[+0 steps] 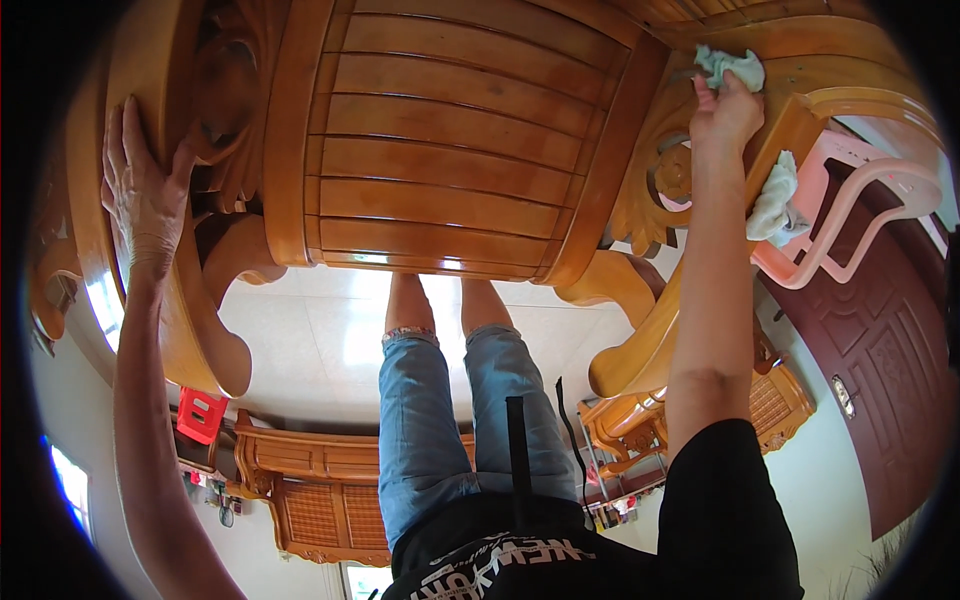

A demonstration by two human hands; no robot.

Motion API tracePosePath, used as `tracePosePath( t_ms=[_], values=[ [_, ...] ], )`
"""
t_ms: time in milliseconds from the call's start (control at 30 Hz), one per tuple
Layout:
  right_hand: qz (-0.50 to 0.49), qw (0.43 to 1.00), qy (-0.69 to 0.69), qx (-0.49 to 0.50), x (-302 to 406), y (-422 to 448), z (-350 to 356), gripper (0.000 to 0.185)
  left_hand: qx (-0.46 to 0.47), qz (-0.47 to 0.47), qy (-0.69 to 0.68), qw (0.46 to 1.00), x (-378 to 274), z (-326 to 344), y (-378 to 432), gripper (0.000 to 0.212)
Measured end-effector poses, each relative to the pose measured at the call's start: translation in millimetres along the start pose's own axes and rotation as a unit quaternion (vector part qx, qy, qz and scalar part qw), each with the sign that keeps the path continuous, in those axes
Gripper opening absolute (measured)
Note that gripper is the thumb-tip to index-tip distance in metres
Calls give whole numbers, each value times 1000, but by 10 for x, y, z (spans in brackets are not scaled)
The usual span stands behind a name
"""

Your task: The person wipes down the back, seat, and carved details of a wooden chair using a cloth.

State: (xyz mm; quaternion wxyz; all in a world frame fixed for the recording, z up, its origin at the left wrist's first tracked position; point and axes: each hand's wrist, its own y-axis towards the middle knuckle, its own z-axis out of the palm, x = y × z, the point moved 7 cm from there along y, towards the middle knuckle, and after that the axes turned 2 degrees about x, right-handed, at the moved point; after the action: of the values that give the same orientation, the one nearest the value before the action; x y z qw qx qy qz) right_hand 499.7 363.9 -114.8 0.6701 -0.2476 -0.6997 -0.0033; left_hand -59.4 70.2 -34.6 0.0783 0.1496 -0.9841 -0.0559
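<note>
Before me stands a carved wooden armchair with a slatted seat [450, 157]. My left hand [146, 187] rests flat on its left armrest [142, 67], fingers spread and holding nothing. On the right side, my right hand [724, 112] grips a crumpled pale green cloth [735, 69] against the wood near the corner of the backrest and arm. A second cloth [776, 202], whitish and bunched up, lies over the right armrest [799, 135], close to my forearm.
A pink plastic chair [847, 202] stands just beyond the right armrest, near a dark red panelled door [877, 360]. Behind me are a wooden sofa [322, 480], a red plastic stool [201, 416] and more carved furniture [630, 427]. Pale floor tiles [300, 322] show below the seat.
</note>
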Motion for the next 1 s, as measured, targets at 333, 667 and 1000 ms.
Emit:
tracePosePath(
  t_ms=[333,667,1000],
  values=[
    [61,994,-59,-68,-442,518,73,41,9,-2,6,1000,6,-5,-11,85],
    [158,963,-214,37,-494,701,80,33,4,6,14,1000,42,69,-30,84],
    [110,918,-370,97,-629,653,114,33,-13,30,9,999,63,13,9,84]
  ],
)
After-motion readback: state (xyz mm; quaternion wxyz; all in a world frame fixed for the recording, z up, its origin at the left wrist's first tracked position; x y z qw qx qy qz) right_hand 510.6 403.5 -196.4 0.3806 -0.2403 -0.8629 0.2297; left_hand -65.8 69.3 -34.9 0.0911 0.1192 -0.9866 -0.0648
